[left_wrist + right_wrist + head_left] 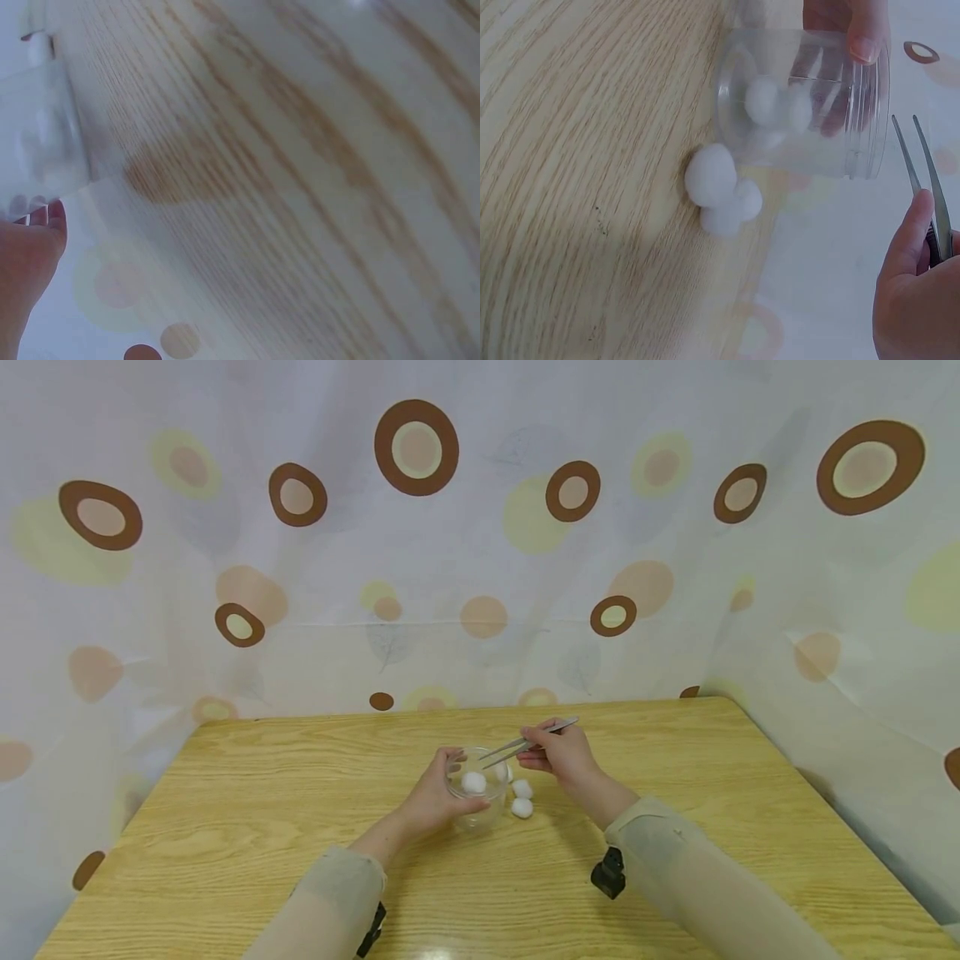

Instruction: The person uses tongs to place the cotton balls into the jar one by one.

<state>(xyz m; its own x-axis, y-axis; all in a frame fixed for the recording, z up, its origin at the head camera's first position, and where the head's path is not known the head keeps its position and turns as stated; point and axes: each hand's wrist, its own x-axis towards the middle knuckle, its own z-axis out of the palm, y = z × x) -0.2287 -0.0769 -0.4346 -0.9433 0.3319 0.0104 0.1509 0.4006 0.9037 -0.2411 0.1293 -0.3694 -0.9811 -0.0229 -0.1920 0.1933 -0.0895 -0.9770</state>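
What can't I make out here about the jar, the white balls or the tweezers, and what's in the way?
- Right wrist view: the exact count of white balls inside the clear jar; they overlap and blur through its wall.
- Right wrist view: the back end of the tweezers, covered by the right hand.
- Left wrist view: the whole jar and left hand; the left edge cuts both off.

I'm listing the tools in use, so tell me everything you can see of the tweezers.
The tweezers are slim, silver-grey and metal-looking, with two arms narrowing to fine tips and a dark part near the grip. The right hand pinches them so they slant down toward the clear jar; their tips are apart, hold nothing and sit near its mouth.
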